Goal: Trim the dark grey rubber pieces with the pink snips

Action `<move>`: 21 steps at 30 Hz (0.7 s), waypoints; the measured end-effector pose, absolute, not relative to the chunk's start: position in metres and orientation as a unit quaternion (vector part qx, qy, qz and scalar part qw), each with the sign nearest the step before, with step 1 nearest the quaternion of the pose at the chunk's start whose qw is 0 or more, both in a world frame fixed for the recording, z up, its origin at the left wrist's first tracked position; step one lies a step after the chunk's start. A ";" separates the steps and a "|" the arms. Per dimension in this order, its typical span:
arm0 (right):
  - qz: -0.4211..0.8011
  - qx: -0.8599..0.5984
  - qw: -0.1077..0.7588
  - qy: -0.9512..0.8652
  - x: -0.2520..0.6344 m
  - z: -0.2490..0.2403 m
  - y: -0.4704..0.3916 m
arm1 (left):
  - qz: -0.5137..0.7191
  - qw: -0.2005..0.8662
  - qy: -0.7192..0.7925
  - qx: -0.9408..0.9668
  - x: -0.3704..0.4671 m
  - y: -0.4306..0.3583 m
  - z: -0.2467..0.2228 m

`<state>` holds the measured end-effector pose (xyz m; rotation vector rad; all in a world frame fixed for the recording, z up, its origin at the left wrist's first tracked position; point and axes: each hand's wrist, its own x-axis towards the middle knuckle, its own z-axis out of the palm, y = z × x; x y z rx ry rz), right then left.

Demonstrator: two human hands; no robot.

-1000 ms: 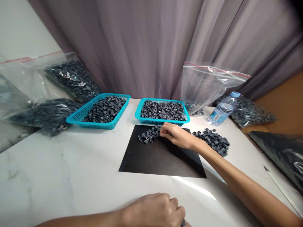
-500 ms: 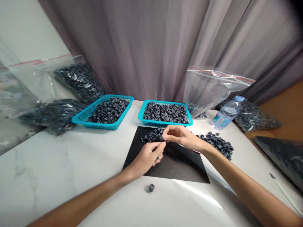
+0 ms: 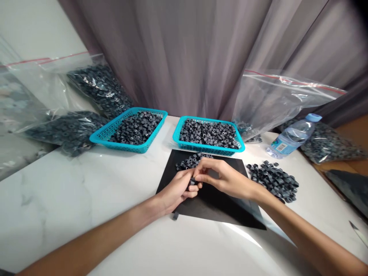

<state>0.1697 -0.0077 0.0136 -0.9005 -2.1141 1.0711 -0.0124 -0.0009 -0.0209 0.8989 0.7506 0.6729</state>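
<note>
My left hand [image 3: 181, 188] is closed over the black mat, its fingers curled around a small dark grey cylindrical piece [image 3: 192, 181]. From the right, my right hand [image 3: 217, 175] reaches in with thumb and index finger pinched at that piece, touching my left fingers. Those fingertips partly hide it. Just behind both hands, a small heap of dark ringed pieces [image 3: 186, 161] lies on the black mat [image 3: 218, 207]. One loose dark piece [image 3: 175, 216] rests at the mat's front edge, below my left wrist.
Two turquoise baskets, one left [image 3: 117, 145] and one centre [image 3: 207, 147], hold many such pieces. Another pile [image 3: 276, 180] sits right of the mat. A water bottle [image 3: 294, 136], filled plastic bags [image 3: 74, 130] and a knife-like pointed object [image 3: 358, 232] lie around the white table [image 3: 57, 199].
My hands have drawn closer together, with the dark piece now showing between the fingers. The loose piece in front has shifted left toward the mat edge. The camera view has turned slightly.
</note>
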 end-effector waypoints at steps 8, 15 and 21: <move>0.316 -0.353 0.335 -0.814 0.169 0.007 -0.007 | 0.339 0.806 0.343 0.344 -0.014 0.005 -0.027; 0.292 -0.373 0.333 -0.815 0.173 0.008 -0.005 | 0.341 0.810 0.352 0.321 -0.015 0.005 -0.023; 0.249 -0.409 0.308 -0.823 0.174 0.013 -0.008 | 0.341 0.804 0.353 0.336 -0.014 0.004 -0.021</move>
